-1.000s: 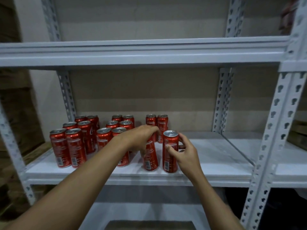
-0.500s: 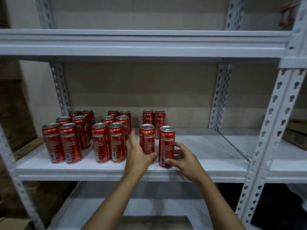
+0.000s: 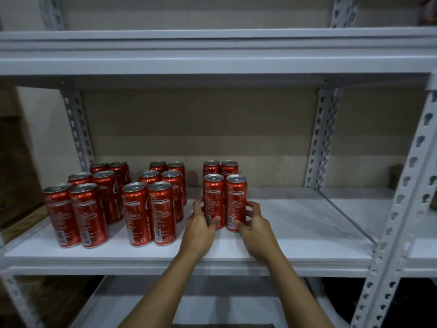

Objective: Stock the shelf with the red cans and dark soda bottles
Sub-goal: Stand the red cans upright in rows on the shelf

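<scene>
With both arms reaching up from the bottom of the frame, my left hand [image 3: 201,223] curls round one upright red can [image 3: 213,201] and my right hand [image 3: 254,223] round its twin [image 3: 236,202], the pair standing touching at centre frame on the shelf [image 3: 295,233]. Their long axes are vertical, and directly behind them stands a back pair [image 3: 220,167], the likely stop for any push inward. Two fuller clusters of cans [image 3: 113,202] crowd the left of the frame; I see no dark bottles.
</scene>
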